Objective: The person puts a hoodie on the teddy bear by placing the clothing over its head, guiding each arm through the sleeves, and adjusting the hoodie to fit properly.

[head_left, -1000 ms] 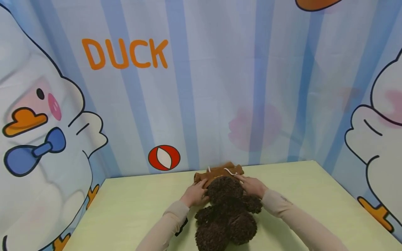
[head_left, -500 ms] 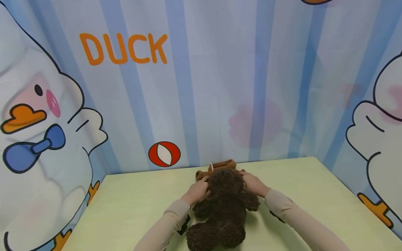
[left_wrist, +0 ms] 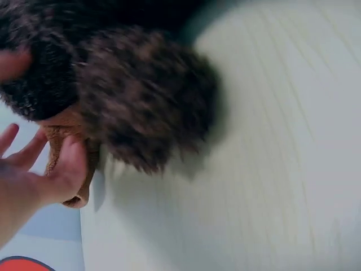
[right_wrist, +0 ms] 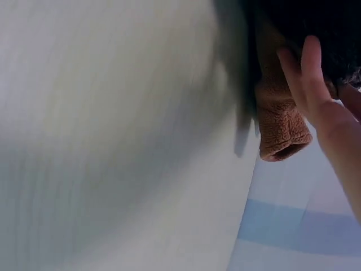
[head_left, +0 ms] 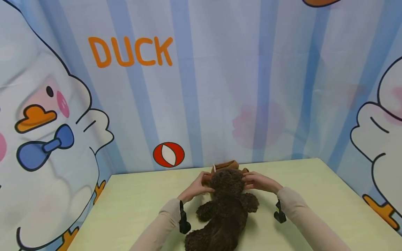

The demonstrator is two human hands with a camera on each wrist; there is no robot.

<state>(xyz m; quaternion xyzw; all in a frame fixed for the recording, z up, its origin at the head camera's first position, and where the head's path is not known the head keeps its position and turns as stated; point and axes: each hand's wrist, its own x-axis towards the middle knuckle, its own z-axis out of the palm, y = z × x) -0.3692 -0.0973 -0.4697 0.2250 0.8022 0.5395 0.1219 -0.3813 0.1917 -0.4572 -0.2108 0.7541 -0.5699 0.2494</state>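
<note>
A dark brown plush toy point(head_left: 230, 209) lies on the table, its rounded head pointing to the far side. Beyond and partly under the head is a small brown fleecy garment point(head_left: 229, 165) with a white cord; most of it is hidden. My left hand point(head_left: 197, 186) is at the left of the head, its thumb and fingers apart. In the left wrist view its thumb touches the garment's sleeve point(left_wrist: 73, 186). At the head's right side is my right hand point(head_left: 260, 182), fingers extended along the fur. Below it in the right wrist view hangs another sleeve point(right_wrist: 282, 132).
The pale yellow table point(head_left: 141, 205) meets a striped blue curtain point(head_left: 216, 87) just past the garment. Printed ducks flank both sides. Dark wrist devices, such as the left one point(head_left: 184, 223), sit under the forearms.
My hands have spread slightly apart from the plush toy's head and their fingers have loosened. The toy has shifted and twisted a little, and less of the garment shows than a second ago.
</note>
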